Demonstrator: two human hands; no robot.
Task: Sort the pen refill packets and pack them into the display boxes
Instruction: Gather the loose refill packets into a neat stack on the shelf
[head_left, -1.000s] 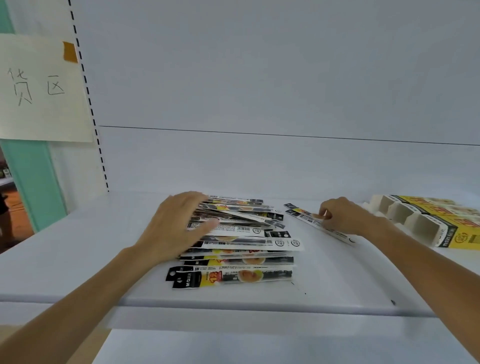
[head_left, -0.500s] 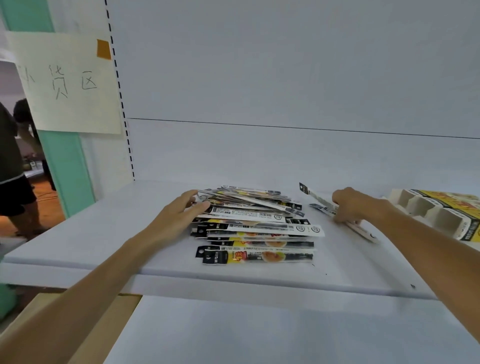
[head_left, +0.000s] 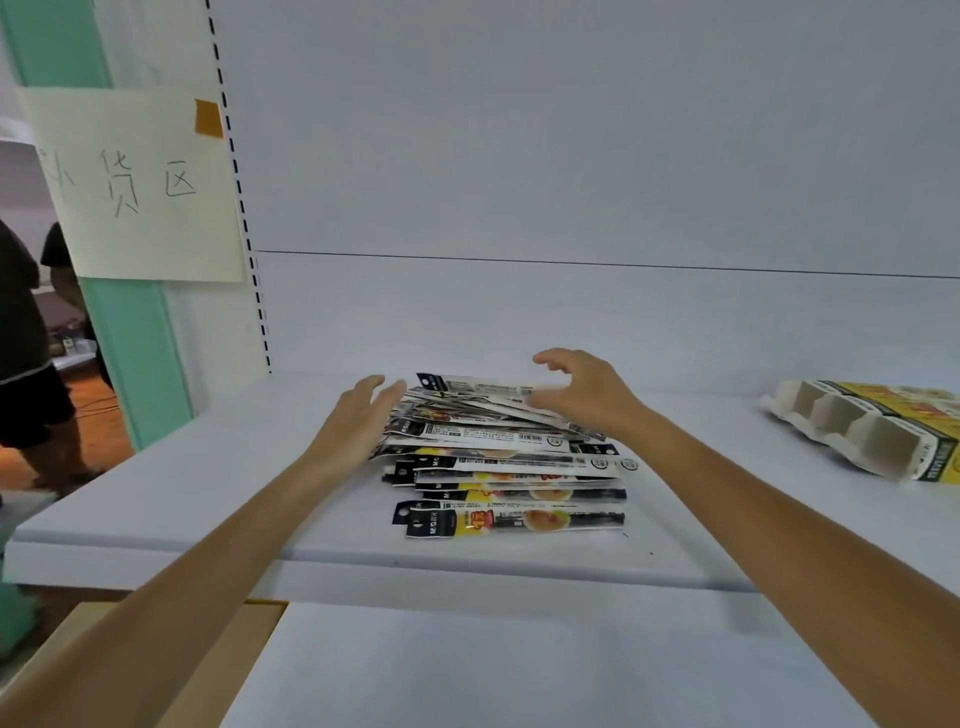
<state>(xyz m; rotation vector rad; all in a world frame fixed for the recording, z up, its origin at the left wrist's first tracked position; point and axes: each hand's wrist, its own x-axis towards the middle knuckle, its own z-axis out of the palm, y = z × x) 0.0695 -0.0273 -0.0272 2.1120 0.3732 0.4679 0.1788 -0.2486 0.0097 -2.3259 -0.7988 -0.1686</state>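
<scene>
A loose pile of several long pen refill packets (head_left: 511, 470), black, white and yellow, lies on the white shelf (head_left: 208, 499). My left hand (head_left: 358, 421) rests flat with straight fingers against the pile's left side. My right hand (head_left: 584, 389) hovers over the pile's top right, fingers spread and slightly bent, holding nothing; a packet lies on the pile's top just beneath it. A yellow display box (head_left: 872, 431) with cardboard compartments lies on its side at the far right of the shelf.
A paper sign (head_left: 135, 187) with handwriting is taped to the shelf's left upright. A person in dark shorts (head_left: 26, 364) stands beyond the shelf at the left. A lower shelf and a cardboard edge (head_left: 208, 654) lie below.
My right hand carried a packet from the shelf at the right onto the pile and let it go. My left hand slid from the pile's top to its left side.
</scene>
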